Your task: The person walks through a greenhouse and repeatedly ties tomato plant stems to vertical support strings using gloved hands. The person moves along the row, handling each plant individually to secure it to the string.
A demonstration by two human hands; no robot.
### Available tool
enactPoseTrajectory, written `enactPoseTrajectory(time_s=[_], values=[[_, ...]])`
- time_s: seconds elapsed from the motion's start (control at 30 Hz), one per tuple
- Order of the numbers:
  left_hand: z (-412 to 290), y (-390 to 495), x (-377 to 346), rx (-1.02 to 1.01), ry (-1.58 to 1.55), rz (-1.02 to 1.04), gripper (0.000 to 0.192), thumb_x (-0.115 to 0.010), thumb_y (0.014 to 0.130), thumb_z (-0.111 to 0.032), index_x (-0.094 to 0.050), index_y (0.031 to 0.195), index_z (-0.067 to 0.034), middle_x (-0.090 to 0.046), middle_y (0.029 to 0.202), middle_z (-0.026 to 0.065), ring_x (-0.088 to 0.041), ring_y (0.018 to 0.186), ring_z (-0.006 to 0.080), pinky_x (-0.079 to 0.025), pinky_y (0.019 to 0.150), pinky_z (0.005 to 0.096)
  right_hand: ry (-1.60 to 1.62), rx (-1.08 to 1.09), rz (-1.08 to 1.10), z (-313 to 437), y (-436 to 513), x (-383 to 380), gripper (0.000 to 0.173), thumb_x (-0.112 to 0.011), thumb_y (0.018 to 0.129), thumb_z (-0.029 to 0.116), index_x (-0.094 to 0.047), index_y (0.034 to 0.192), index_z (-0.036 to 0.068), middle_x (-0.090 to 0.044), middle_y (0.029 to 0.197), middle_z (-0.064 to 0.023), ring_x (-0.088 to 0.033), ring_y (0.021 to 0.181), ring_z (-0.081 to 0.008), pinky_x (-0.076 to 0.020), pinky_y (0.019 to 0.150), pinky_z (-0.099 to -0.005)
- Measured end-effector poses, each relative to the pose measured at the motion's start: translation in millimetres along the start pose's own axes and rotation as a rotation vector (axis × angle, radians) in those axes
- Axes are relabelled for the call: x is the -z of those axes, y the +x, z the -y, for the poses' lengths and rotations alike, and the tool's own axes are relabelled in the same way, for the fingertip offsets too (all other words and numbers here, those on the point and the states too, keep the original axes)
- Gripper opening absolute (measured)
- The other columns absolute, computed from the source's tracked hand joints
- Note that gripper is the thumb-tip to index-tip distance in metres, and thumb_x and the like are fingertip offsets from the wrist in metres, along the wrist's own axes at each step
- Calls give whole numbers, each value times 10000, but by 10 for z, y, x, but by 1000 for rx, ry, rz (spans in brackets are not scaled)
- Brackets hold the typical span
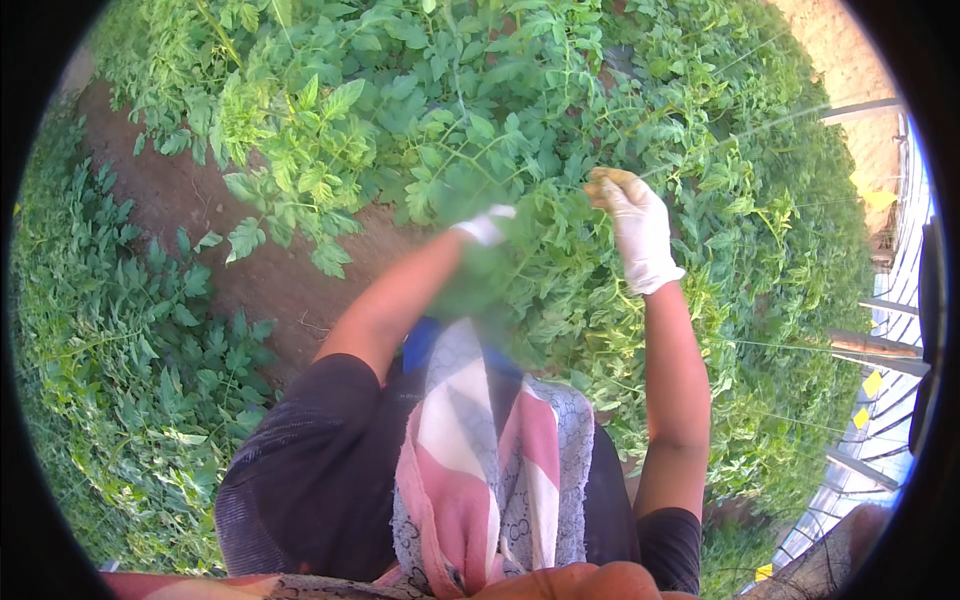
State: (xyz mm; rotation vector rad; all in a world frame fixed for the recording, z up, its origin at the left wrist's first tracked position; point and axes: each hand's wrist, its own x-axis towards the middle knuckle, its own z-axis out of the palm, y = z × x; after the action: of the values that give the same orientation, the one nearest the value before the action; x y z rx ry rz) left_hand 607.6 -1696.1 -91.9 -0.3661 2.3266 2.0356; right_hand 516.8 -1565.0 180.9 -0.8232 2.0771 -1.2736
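Note:
Tomato plants with dense green leaves stand before me. My left hand, in a white glove, reaches into the foliage near the middle; it is blurred and leaves partly cover it, so its grip is hidden. To its right my right hand is raised, in a white glove with yellow-brown stained fingertips. Its fingers are bent together beside a thin string that runs up to the right; whether they pinch it cannot be told. Blurred leaves hang close below my left hand.
A bare soil path runs along the left, with another row of plants beyond it. Thin strings cross the right-hand row. Wooden posts, yellow cards and plastic sheeting line the far right. A patterned scarf hangs from my neck.

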Motion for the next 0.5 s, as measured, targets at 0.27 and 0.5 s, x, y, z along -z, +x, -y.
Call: enactPoseTrajectory(time_s=[0.27, 0.5], values=[[-852, -656, 186, 152, 251, -86, 396, -559, 820, -266, -555, 1173, -87, -605, 1099, 141, -579, 983, 299, -453, 868, 362, 29, 50, -88, -78, -307, 336, 269, -548, 916, 170, -596, 1113, -7, -662, 937, -81, -609, 818, -126, -484, 780, -264], [-336, -2006, 376, 254, 52, -342, 333, -529, 876, -173, -596, 1173, -39, -637, 1114, 79, -599, 994, 161, -473, 867, 301, -53, 216, 350, 149, -595, -115, 190, -571, 880, 118, -645, 1023, 18, -677, 845, -74, -630, 784, -113, -482, 735, -243]])
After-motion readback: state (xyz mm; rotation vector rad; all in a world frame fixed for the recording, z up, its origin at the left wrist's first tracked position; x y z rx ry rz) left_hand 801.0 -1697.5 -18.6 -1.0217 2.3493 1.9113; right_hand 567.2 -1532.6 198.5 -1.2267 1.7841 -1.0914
